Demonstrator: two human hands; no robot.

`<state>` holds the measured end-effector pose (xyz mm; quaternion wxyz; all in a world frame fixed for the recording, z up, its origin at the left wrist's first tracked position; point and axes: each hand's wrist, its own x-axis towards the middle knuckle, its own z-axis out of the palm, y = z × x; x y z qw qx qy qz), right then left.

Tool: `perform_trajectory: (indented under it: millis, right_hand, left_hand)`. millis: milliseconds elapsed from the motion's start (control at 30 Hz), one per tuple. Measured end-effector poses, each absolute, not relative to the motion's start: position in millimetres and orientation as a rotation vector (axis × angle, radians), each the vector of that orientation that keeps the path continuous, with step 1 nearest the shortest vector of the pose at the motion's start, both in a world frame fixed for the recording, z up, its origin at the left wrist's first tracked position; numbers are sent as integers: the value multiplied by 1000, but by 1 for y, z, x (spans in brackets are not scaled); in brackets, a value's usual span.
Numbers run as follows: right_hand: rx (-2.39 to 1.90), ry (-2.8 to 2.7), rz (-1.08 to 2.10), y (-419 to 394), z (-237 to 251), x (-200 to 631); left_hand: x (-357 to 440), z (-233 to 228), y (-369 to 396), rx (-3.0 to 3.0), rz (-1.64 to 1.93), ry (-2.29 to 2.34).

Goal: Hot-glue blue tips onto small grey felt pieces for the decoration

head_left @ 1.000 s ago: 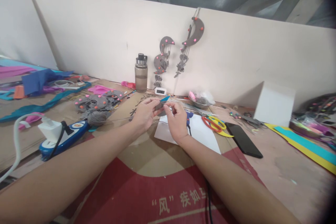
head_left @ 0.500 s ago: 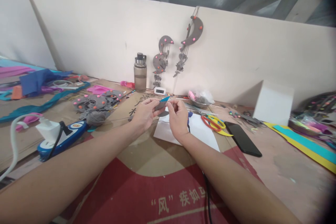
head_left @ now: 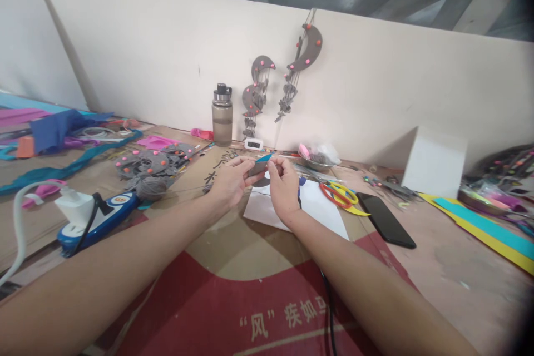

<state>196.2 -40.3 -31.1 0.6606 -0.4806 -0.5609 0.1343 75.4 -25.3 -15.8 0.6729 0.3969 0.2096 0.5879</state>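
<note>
Since a moment ago your view has drifted slightly, so everything sits a touch lower-left in the frame, while your hands have stayed together at centre. At far left a white charger plug point(head_left: 75, 204) sits in a blue power strip point(head_left: 98, 218), with grey felt pieces point(head_left: 152, 164) dotted in pink just beyond it toward the wall. Your left hand point(head_left: 228, 181) is pinched shut on a small grey piece point(head_left: 253, 168), and your right hand point(head_left: 284, 186) meets it, fingertips closed on a blue sliver point(head_left: 264, 158) at the grey piece's upper edge; both are held above the near edge of a white sheet point(head_left: 321, 212). Behind them a water bottle point(head_left: 222, 115) stands near the wall. Right of the sheet lie red and yellow scissors point(head_left: 339, 194), then a black phone point(head_left: 386, 219), then a white box point(head_left: 436, 162). Open cardboard point(head_left: 233, 245) lies between your forearms, and bare tabletop point(head_left: 459, 272) spreads at lower right.
</note>
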Motion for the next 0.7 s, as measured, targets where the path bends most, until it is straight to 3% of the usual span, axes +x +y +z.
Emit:
perform_trajectory:
  millis: [700]
  right_hand:
    - [-1019,-1284,430,-41,-31,194]
  left_hand:
    - [76,-21,-19,910,1279,552]
